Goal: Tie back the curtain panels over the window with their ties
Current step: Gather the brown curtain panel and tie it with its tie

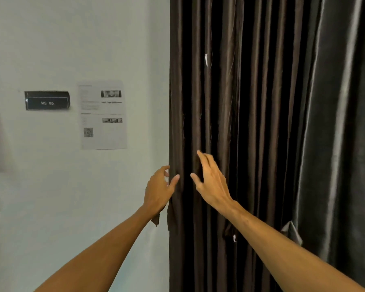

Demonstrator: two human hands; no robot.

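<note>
Gathering the curtain panel [219, 102] that hangs beside the wall [72, 49], the left grip [159, 187] pinches its left edge, the right grip [211, 182] lies released on the folds, and bunching them leftward likely comes next.

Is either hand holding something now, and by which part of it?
The left hand grips the brown curtain by its left edge. The right hand is open at the folds and holds nothing.
</note>
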